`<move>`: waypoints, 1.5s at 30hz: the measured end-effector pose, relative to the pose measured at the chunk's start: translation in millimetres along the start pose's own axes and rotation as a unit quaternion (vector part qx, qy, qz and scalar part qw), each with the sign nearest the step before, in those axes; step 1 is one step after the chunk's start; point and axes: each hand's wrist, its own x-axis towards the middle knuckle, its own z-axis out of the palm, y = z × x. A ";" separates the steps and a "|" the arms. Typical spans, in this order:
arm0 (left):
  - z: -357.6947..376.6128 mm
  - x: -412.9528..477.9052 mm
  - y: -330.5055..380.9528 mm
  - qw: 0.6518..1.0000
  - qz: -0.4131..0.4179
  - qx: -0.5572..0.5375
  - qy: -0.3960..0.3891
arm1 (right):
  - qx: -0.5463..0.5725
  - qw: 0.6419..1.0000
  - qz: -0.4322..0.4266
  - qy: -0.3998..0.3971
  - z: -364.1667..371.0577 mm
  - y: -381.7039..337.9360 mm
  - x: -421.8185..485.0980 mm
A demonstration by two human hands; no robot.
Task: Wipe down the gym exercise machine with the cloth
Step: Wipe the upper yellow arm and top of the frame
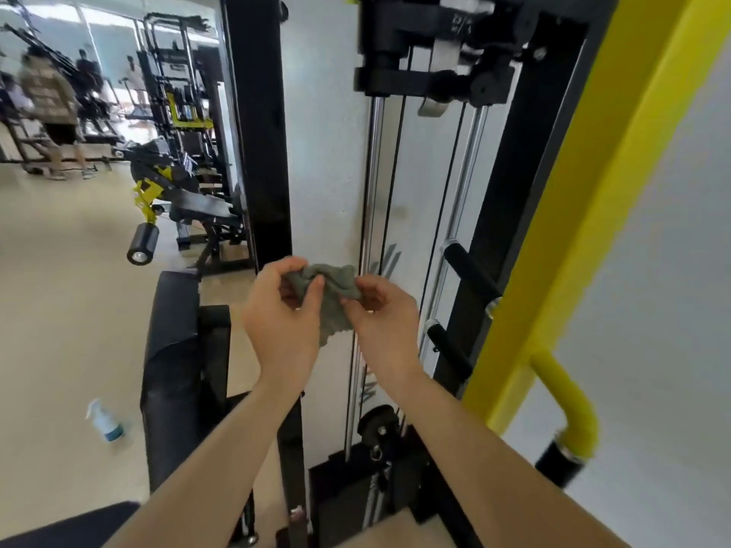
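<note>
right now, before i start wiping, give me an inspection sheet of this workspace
surface: beige floor around the machine
job's things: grey cloth bunched between both hands, in front of the black machine frame and chrome guide rod
clutter: spray bottle on the floor, left of the black pad
grippers: left hand and right hand each pinch the cloth
cables: thin black cables run vertically beside the guide rod
surroundings: yellow frame on the right; other machines and people far left
</note>
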 end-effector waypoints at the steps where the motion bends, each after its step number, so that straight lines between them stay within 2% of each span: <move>1: 5.2 -6.6 9.6 0.999 -0.017 -0.018 -0.032 | -0.013 1.000 0.006 0.026 -15.2 -7.5 -10.0; 5: 31.3 -41.7 48.1 0.979 -0.078 -0.076 -0.172 | -0.119 0.985 -0.008 0.128 -82.6 -34.2 -52.3; 8: 50.6 -67.9 71.0 0.959 -0.101 -0.120 -0.235 | -0.263 0.944 -0.066 0.191 -130.7 -51.9 -69.4; 10: 65.5 -80.1 84.7 0.945 -0.124 -0.156 -0.260 | -0.281 0.928 -0.079 0.229 -157.8 -63.2 -71.2; 13: 87.4 -89.8 110.4 0.920 -0.153 -0.203 -0.299 | -0.263 0.926 -0.059 0.263 -184.8 -76.5 -62.0; 19: 101.5 -70.5 153.3 0.937 -0.117 -0.208 -0.253 | -0.194 0.948 -0.018 0.253 -199.1 -107.2 -19.8; 28: 109.7 -6.9 235.1 0.959 0.070 -0.202 -0.187 | -0.074 0.940 0.008 0.333 -209.9 -183.8 42.8; 35: 110.7 45.7 282.7 0.956 0.165 -0.186 -0.155 | -0.038 0.964 -0.023 0.261 -211.4 -247.8 77.9; 42: 105.2 75.5 329.6 0.941 0.197 -0.241 -0.131 | -0.022 0.976 -0.094 0.194 -220.1 -292.0 98.9; 45: 95.9 80.0 357.8 0.924 0.239 -0.260 -0.144 | -0.046 0.968 -0.112 0.220 -228.8 -305.1 104.7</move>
